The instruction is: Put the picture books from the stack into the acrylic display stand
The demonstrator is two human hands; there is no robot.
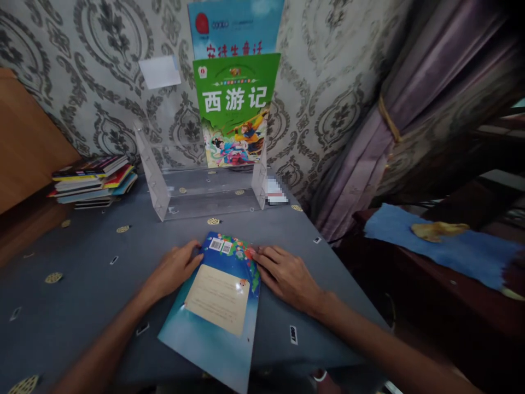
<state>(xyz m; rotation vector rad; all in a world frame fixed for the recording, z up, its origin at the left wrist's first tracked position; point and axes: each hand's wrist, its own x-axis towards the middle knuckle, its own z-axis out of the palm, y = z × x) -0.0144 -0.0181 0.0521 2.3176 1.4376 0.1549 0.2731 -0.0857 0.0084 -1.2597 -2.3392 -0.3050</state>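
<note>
A thin blue picture book (174, 324) lies back cover up in front of me, with a cream text panel and a barcode at its far end. Its near end reaches toward the table's front edge. My left hand (177, 269) grips the upper left edge, thumb and fingers at the rim. On the opposite side, my right hand (287, 276) holds the upper right edge, its fingertips on the cover. Beyond them stands a clear acrylic book rack (153, 178). A green book (235, 123) leans upright in it, in front of a blue book (235, 27).
A stack of books (94, 183) sits at the table's back left, by a brown wooden panel (33, 142). A white card (159, 72) is on the rack's upper left. Right of the grey tablecloth (90, 246) are a purple curtain (369, 142) and a blue cloth (389, 224).
</note>
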